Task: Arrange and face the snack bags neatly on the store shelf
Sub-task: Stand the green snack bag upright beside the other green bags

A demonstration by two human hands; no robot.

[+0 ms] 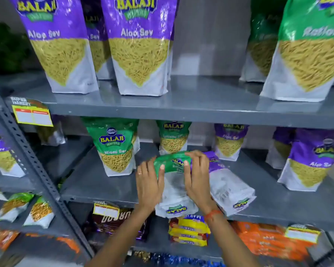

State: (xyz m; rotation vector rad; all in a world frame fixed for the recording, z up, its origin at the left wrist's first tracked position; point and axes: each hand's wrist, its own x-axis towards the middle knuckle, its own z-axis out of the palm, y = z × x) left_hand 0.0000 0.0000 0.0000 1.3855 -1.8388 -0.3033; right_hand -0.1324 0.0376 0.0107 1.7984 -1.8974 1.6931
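A green Ratlami Sev bag point(174, 187) lies tilted back-side up on the middle shelf point(96, 182), its bottom hanging over the front edge. My left hand point(148, 184) grips its left side and my right hand point(198, 176) grips its right side, thumbs on the green top. Right beside it a purple Aloo Sev bag point(228, 187) lies flat, also back-side up. Upright on this shelf stand a green bag point(116, 147) to the left, a second green bag point(173, 137) behind, and purple bags point(229, 141) point(312, 160) to the right.
The upper shelf point(201, 105) carries large purple Aloo Sev bags point(139, 45) and a green bag point(310, 51). Biscuit packs point(189, 232) and orange packs point(268, 241) fill the shelf below. A slotted grey upright point(27, 155) and price tags point(32, 114) stand at left.
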